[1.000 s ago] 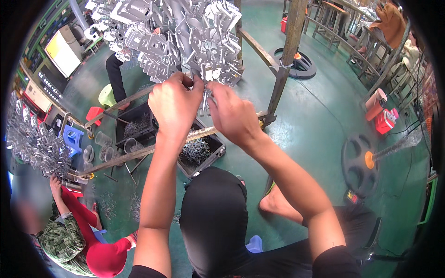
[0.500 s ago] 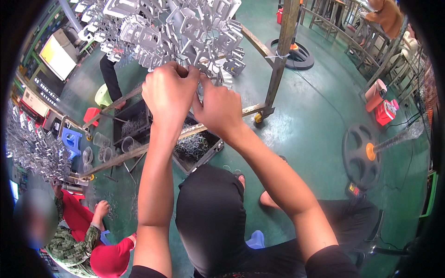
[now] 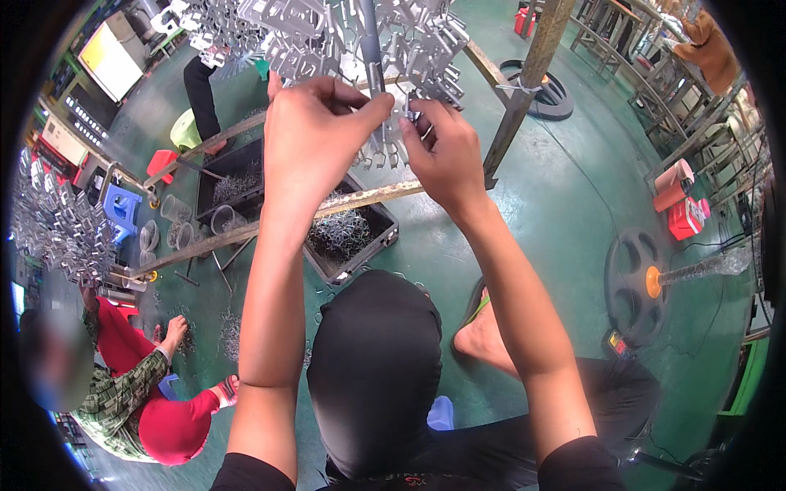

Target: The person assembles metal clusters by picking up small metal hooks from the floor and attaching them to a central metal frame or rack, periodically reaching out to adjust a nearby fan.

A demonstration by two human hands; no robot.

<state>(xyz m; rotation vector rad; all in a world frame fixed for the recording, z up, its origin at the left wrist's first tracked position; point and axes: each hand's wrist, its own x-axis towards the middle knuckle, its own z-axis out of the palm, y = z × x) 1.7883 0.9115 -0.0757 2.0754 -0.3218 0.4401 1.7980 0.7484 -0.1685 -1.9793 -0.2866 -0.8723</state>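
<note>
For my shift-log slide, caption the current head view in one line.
Left hand and right hand raised close together at clustered grey metal brackets, above a black crate of wire pieces.

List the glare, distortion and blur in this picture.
Head view: pale glare on the glossy green floor, right of the bare hands; head view: fisheye bending, with a black rim; head view: a blurred patch over the head of the seated co-worker dressed in red and patterned green; head view: washed-out white-and-yellow rectangular panel, upper left.
</note>
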